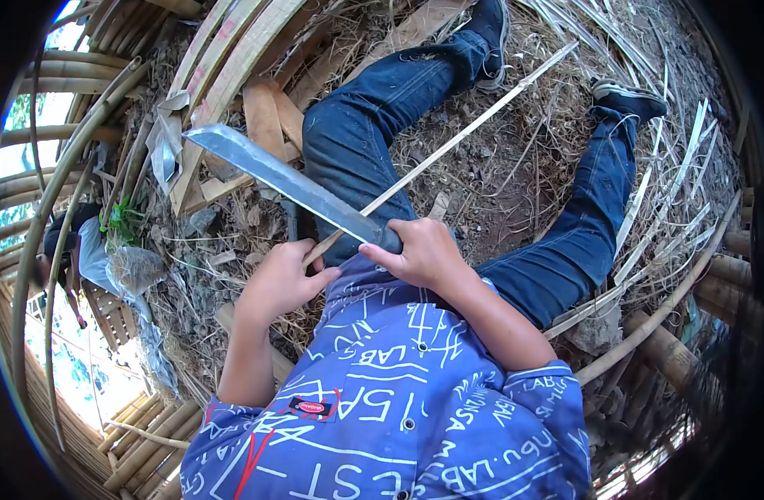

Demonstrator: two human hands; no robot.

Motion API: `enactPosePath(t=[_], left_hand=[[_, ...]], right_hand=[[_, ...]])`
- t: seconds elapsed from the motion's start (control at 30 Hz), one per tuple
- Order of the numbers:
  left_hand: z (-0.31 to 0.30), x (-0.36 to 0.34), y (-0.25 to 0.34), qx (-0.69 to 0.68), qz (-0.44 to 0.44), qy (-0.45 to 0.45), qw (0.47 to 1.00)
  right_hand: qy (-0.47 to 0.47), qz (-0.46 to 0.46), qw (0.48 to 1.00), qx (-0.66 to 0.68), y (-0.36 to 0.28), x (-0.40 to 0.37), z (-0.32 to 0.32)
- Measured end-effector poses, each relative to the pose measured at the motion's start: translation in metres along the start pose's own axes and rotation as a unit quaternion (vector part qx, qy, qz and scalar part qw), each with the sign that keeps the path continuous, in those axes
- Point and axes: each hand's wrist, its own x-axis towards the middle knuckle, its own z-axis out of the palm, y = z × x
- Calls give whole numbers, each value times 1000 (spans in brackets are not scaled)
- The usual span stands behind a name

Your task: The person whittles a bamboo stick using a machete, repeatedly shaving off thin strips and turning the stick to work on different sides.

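My right hand (424, 254) is closed around the handle end of a machete (274, 177), its long grey blade slanting up and to the left. My left hand (286, 283) grips the near end of a thin bamboo strip (474, 125). The strip runs away from me to the upper right, over my right-foot side of the ground. Close to my hands, the blade crosses over the strip and appears to touch it. Both hands are in front of my waist, above my jeans (349, 142). Fingers of the right hand partly hide the machete's handle.
Split bamboo slats (224, 50) lean at the upper left. Pale strips (682, 183) and shavings (515, 158) litter the ground around my legs. A bamboo pole (649, 325) lies at the right. Beyond bamboo railings at the left, another person (65, 242) is visible.
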Motion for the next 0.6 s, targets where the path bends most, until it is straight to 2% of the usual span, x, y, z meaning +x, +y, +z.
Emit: enactPosePath(t=[0.13,0.2,0.23,0.27,0.3,0.33,0.43,0.53,0.6], left_hand=[[5,3,-10,17,27,3,999],[6,2,-15,38,46,10,998],[5,2,-17,57,47,4,997],[5,2,-17,76,48,-2,996],[7,3,-17,74,50,-3,996],[10,3,-18,66,63,-8,996],[20,8,-22,60,84,-13,995],[17,8,-19,48,84,-16,995],[8,5,-9,40,15,-31,999]], right_hand=[[5,48,998,-51,15,1,-8],[29,102,992,-65,34,1,-19],[7,172,985,-27,44,2,-29],[26,205,978,-37,57,2,-36],[31,237,971,9,69,2,-48],[43,253,966,-16,85,1,-52],[54,210,970,-108,108,-2,-57],[61,196,970,-130,109,3,-59],[61,191,970,-134,107,9,-61]])
